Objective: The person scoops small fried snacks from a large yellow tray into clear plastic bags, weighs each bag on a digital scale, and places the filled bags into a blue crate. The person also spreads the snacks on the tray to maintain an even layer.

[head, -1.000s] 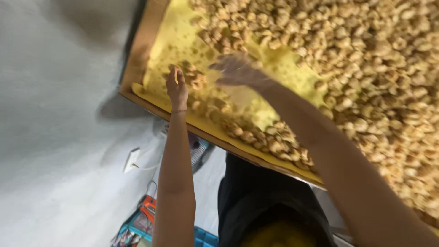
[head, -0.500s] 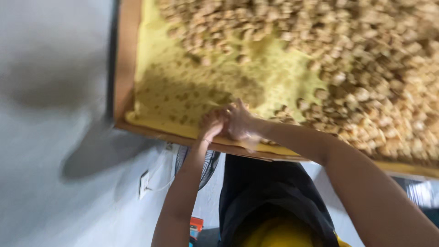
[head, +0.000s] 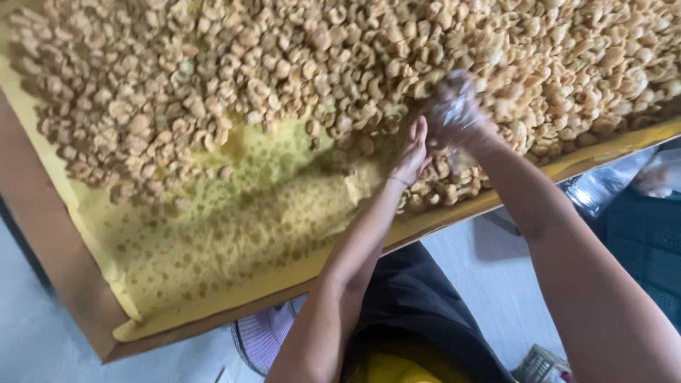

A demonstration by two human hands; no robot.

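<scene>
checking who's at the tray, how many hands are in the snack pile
2. The left hand rests edge-on at the near side of the puffed snack pile; the right hand, blurred, is just beside it. None seem hidden.

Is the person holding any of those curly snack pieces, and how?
It cannot be told for sure. The right hand is blurred, buried in the fried snack pieces. The left hand stands edge-on against the pile, gripping nothing visible.

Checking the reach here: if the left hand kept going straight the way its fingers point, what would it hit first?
Probably the heap of pale curled pieces; the left hand points up into it, edge-on.
</scene>
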